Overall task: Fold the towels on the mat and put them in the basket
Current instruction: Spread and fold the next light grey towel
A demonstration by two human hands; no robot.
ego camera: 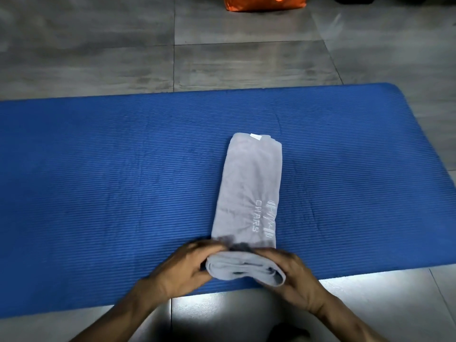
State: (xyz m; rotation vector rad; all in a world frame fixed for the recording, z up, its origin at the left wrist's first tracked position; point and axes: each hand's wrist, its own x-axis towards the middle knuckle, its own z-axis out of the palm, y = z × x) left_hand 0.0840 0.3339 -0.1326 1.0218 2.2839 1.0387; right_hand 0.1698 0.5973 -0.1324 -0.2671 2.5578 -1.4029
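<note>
A grey towel lies on the blue mat as a long narrow strip running away from me, with white embroidered letters near its near end and a small white tag at the far end. Its near end is rolled into a thick bundle. My left hand grips the left side of that roll, fingers curled over the top. The roll's right side is gripped by my right hand. No basket is in view.
The mat lies on grey floor tiles, with its near edge just under my wrists. An orange bag sits at the top edge of the view, beyond the mat. Something dark lies at the top right corner.
</note>
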